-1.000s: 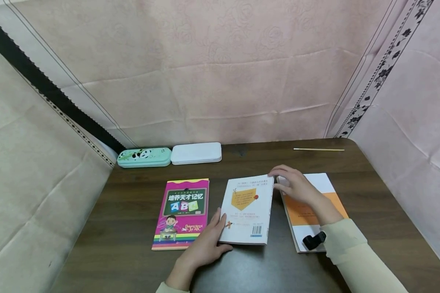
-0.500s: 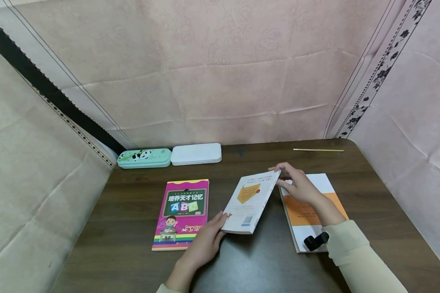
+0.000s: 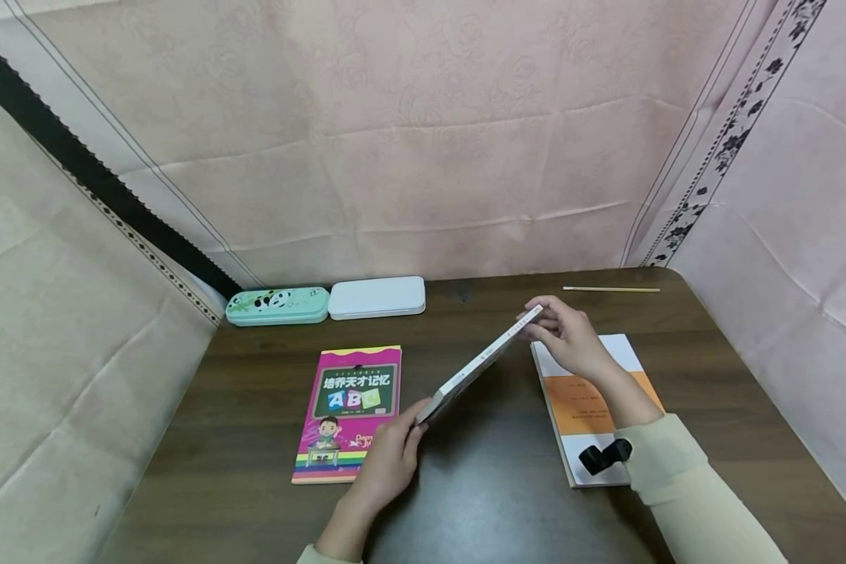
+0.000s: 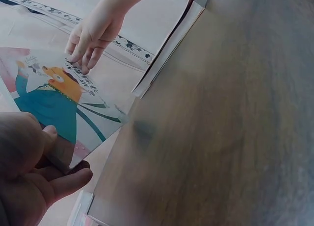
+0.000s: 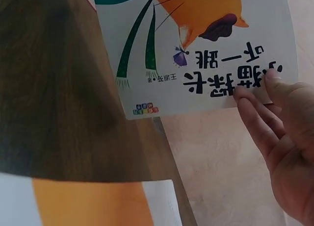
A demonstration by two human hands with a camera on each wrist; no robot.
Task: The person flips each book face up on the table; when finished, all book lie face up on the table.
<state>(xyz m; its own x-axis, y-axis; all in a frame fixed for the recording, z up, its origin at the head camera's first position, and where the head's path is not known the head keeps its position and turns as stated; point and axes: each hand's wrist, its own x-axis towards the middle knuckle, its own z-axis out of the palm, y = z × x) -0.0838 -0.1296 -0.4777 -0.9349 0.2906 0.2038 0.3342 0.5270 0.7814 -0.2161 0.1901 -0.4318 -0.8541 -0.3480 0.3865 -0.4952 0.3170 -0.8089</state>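
Edge-on to the head view, the picture book (image 3: 479, 363) is held tilted above the middle of the desk (image 3: 493, 509). The left hand (image 3: 389, 462) has its fingers clamped on one corner; the right hand (image 3: 567, 341) pinches the opposite end. A pink book (image 3: 357, 376) lies toward the desk's left edge, a white-and-orange book (image 3: 578, 403) toward its right, and two cases, green (image 3: 278, 305) and white (image 3: 377, 298), by the far left corner.

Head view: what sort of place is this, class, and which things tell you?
Probably a study desk, with pale sheets behind it; whether at home or school, I cannot tell. The held book, the pink book and the green case, which looks like a pencil case, point to it.
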